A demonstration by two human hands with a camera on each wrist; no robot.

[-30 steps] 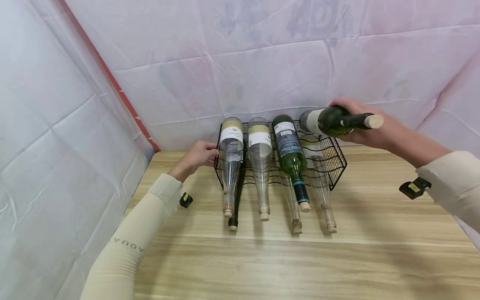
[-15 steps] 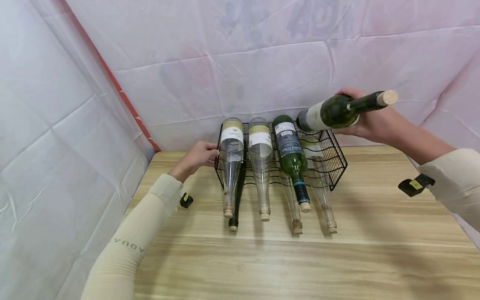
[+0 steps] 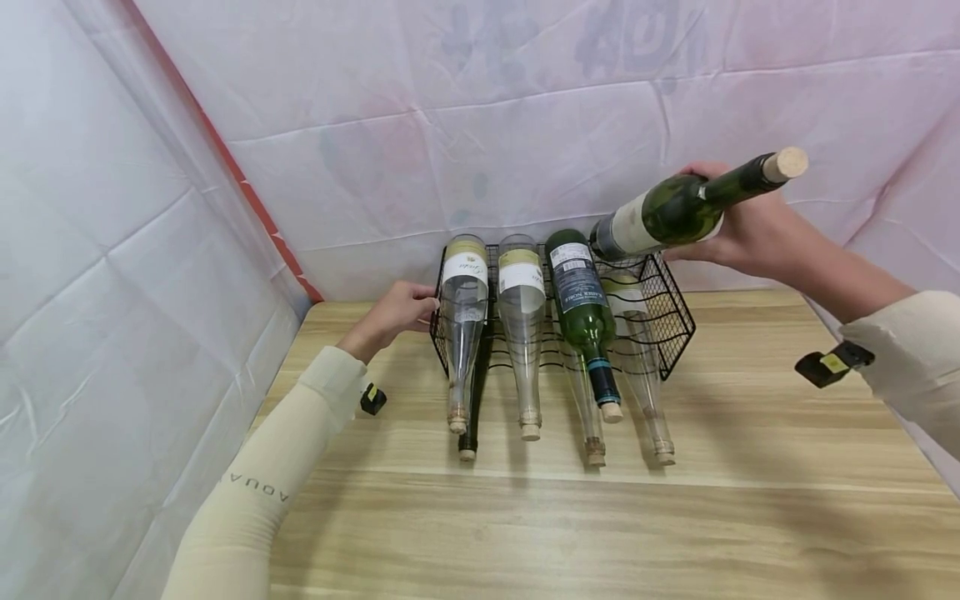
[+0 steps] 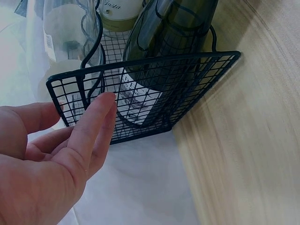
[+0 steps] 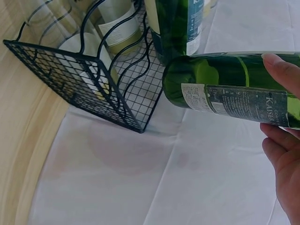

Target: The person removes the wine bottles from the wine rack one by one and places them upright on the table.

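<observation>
My right hand grips a green wine bottle by its body, above the right rear of the black wire wine rack. The bottle slants, its corked neck up and right. In the right wrist view its base lies close against a racked green bottle; whether they touch, I cannot tell. My left hand holds the rack's left side, fingertips on the mesh. Along the rack's top lie two clear bottles and a green bottle. A dark bottle and two clear ones lie below.
The rack stands on a wooden table, against a white sheet wall. Another sheet hangs on the left. Several corked necks stick out past the rack's front. A black wrist camera sits at the right sleeve.
The held bottle's neck has swung up and to the right, while its base has shifted slightly left. My right hand has risen a little with it. The left hand stays on the rack.
</observation>
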